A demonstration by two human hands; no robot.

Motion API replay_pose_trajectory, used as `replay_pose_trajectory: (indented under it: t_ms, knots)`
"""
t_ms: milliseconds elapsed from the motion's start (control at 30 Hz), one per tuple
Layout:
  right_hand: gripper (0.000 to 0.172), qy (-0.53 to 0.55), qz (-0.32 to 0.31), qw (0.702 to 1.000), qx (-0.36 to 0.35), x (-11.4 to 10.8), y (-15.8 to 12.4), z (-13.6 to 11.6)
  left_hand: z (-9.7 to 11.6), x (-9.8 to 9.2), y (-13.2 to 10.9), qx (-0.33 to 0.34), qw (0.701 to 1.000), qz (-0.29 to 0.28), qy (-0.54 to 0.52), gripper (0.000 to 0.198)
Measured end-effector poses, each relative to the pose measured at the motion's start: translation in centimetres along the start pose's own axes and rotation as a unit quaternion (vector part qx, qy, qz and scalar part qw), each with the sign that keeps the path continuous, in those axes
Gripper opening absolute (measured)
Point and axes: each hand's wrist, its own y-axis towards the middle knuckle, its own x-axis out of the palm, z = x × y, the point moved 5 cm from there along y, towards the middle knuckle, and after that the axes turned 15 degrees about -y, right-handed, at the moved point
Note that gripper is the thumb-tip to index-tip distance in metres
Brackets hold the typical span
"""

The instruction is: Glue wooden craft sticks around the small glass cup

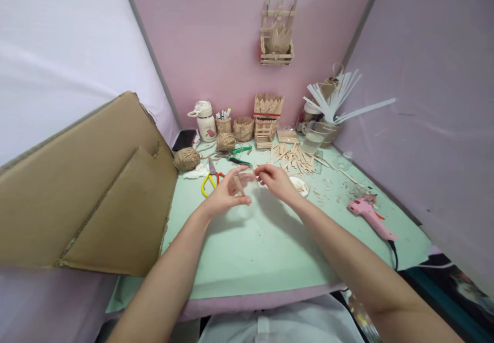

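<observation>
- Holding a wooden stick (239, 185) mid-frame, the left hand (224, 197) had thumb and fingertips apart.
- The right hand (277, 181) bunched its fingertips just beside, grip unclear.
- Loose sticks (295, 158) right of centre lay unassembled; upper-centre stick boxes (266, 127) looked finished.

Light is bright and even, strongest on the white cloth (69, 29) at the upper left, which is nearly washed out; the lilac cloth (428, 86) at the right looks duller. Soft shadows lie on the table (247, 266) below the left hand (226, 196) and right hand (277, 182). Wide-angle distortion tilts the pink wall's (216, 39) edges outward and stretches both forearms (170, 276) toward the bottom. Fine details around the fingertips look soft.
</observation>
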Motion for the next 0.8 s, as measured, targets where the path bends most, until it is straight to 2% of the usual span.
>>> replay_pose_trajectory:
  t_ms: [100, 200, 267, 367, 433, 633, 800]
  knots:
    - [0.024, 0.102, 0.023, 0.994, -0.006, -2.6, -2.2, 1.0, -2.7, 0.9, 0.7, -0.043, 0.997, -0.044, 0.039, 0.085]
    - [0.032, 0.165, -0.002, 0.985, -0.049, -2.7, -3.6, 1.2, -4.1, 1.2, 1.1, -0.056, 0.994, -0.057, 0.074, 0.075]
    - [0.055, 0.155, -0.034, 0.984, -0.082, -1.7, -4.1, 1.2, -4.2, 1.1, 1.1, -0.058, 0.991, -0.058, 0.104, 0.074]
    - [0.094, 0.095, -0.056, 0.987, -0.115, -0.1, -4.6, 1.2, -3.7, 0.5, 0.7, -0.069, 0.977, -0.036, 0.200, 0.087]
    - [0.107, 0.067, -0.053, 0.988, -0.125, 0.5, -4.8, 1.2, -3.3, 0.2, 0.3, -0.073, 0.960, -0.016, 0.270, 0.094]
    - [0.116, 0.058, -0.043, 0.989, -0.132, 1.2, -5.3, 1.3, -2.9, 0.2, -0.2, -0.053, 0.939, -0.014, 0.339, 0.094]
    - [0.106, 0.051, 0.003, 0.990, -0.129, 1.7, -5.1, 0.8, -2.5, 0.6, 0.0, -0.033, 0.938, -0.026, 0.344, 0.086]
